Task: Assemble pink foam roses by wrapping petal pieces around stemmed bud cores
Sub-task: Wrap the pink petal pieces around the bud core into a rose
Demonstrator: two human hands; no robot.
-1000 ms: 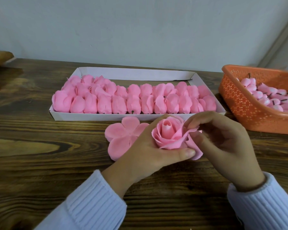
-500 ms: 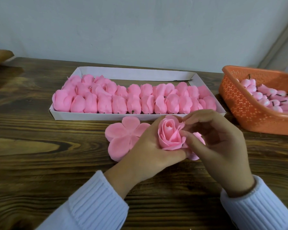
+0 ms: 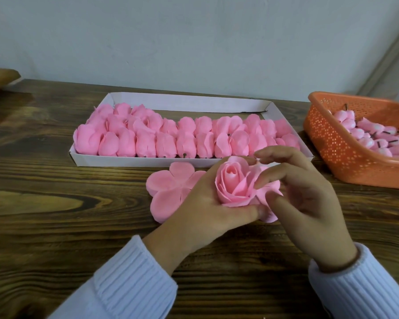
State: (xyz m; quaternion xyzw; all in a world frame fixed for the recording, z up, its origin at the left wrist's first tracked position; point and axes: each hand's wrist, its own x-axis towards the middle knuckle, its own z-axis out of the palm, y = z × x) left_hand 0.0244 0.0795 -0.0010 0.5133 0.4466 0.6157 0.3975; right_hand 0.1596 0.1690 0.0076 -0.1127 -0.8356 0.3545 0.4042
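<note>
A pink foam rose [image 3: 234,183] sits in my left hand [image 3: 205,203], whose fingers curl under and around it with the thumb along its front. My right hand [image 3: 304,199] is at the rose's right side, fingertips pressing a loose outer petal [image 3: 268,192] against it. Its stem is hidden by my hands. A flat flower-shaped petal piece [image 3: 168,191] lies on the table just left of my left hand.
A white cardboard tray [image 3: 187,102] behind my hands holds rows of several pink roses. An orange perforated basket [image 3: 332,143] at the right holds several stemmed bud cores [image 3: 366,134]. The wooden table [image 3: 56,215] spreads left and front.
My right hand's fingers shifted around the rose's right side, folding the outer petal upward. The rose turned slightly in my left hand and now opens more toward the camera.
</note>
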